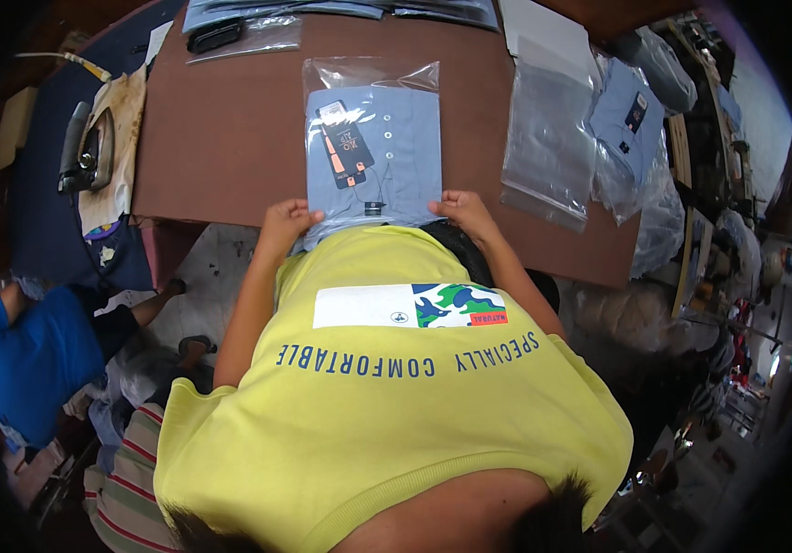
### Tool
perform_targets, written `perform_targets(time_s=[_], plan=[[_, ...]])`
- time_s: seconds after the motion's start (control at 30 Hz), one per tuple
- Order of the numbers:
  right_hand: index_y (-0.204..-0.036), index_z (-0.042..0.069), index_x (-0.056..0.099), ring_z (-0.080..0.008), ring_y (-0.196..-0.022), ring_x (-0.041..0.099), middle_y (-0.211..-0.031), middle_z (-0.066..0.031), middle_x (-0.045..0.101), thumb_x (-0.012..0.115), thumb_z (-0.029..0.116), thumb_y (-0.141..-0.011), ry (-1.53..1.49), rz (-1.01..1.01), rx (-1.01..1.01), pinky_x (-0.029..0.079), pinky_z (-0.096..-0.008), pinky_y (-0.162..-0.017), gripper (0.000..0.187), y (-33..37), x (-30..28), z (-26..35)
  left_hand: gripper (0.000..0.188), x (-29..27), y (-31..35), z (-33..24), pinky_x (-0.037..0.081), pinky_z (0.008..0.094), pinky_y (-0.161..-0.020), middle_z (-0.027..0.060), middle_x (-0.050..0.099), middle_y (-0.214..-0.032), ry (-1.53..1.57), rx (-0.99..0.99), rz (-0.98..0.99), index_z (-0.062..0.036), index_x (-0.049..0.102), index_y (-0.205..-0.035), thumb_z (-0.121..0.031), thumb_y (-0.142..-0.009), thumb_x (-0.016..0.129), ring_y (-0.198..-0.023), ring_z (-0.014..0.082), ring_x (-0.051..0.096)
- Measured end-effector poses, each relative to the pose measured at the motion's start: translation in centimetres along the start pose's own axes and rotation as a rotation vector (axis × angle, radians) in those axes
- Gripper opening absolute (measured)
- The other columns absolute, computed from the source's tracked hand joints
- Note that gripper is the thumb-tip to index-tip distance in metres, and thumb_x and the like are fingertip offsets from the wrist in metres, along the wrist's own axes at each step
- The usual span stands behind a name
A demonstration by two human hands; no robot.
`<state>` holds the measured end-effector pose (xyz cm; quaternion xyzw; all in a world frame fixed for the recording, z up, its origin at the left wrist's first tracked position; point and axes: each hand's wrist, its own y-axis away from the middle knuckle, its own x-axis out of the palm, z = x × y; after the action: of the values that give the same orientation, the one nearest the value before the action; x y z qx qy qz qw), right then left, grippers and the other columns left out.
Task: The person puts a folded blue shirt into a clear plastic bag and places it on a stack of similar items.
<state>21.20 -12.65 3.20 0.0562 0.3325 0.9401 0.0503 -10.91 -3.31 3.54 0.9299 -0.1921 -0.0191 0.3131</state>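
Observation:
A folded light-blue shirt (pixel 410 175) lies inside a clear plastic bag (pixel 368 72) at the near edge of the brown table. Dark hang tags (pixel 345 143) with orange parts rest on the shirt's left half, and small white buttons run down its front. At the bag's lower left corner, my left hand (pixel 290 224) pinches the plastic between thumb and fingers. My right hand (pixel 465 214) does the same at the lower right corner. The bag's near end touches or hangs close to my yellow top, which hides part of that end.
Flat empty-looking clear bags (pixel 548 147) lie right of the shirt, beside another bagged blue shirt (pixel 628 124). An iron (pixel 92 152) sits on a stained cloth at left. More bagged shirts (pixel 285 7) line the far edge. A person in blue (pixel 41 359) is at lower left.

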Motion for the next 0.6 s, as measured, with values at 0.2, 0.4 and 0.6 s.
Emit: perform_targets(time_s=[0.2,0.4,0.6], plan=[[-0.108,0.0,0.056,-0.0102,-0.084,0.059,-0.092,-0.0069,0.064,0.071,0.005,-0.077,-0.095,0.086,-0.142,0.046,-0.0211,-0.072,0.035,0.8,0.5,-0.3,0.027,-0.3,2.1,2.5,0.046,0.0207,-0.061,0.004,0.064,-0.082,-0.085,0.086,-0.019,0.0007,0.061,-0.102,0.001,-0.076,0.068,-0.072,0.0083,0.058],[-0.134,0.003,0.036,-0.0185,-0.104,0.056,-0.114,-0.014,0.057,0.063,-0.006,-0.078,-0.394,0.03,-0.244,0.046,-0.0274,-0.087,0.063,-1.2,1.0,2.9,0.046,1.3,-2.6,-2.3,0.048,0.0217,-0.077,0.0075,0.056,-0.11,0.354,0.111,0.011,-0.0013,0.048,-0.122,0.005,-0.079,0.061,-0.097,0.0144,0.057],[-0.134,0.01,0.036,-0.0206,-0.111,0.05,-0.126,-0.015,0.048,0.064,-0.002,-0.078,-0.528,-0.096,-0.29,0.045,-0.0328,-0.092,0.064,0.0,-0.5,1.2,0.071,1.2,-2.6,-0.6,0.043,0.0324,-0.092,0.0099,0.037,-0.137,-0.129,0.459,0.065,-0.0127,0.039,-0.135,0.008,-0.072,0.061,-0.117,0.0215,0.044]])
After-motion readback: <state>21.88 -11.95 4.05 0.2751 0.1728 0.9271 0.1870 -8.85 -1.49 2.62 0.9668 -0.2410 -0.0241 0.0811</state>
